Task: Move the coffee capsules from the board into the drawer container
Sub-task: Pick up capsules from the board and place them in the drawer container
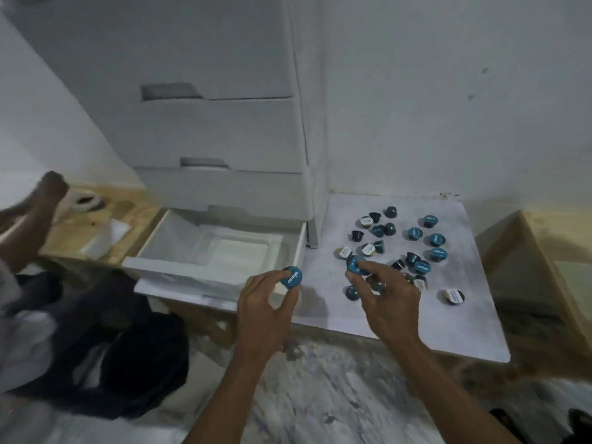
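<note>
So, both hands loaded
Left hand (266, 302) pinches a round blue foil-topped capsule (291, 277) just right of the open white plastic drawer (205, 251); right hand (389, 302) pinches another blue capsule (356, 265) farther right.

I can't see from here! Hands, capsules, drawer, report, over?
Left hand holds blue capsule beside open drawer. Right hand pinches another capsule on board. Nothing blocking.
</note>
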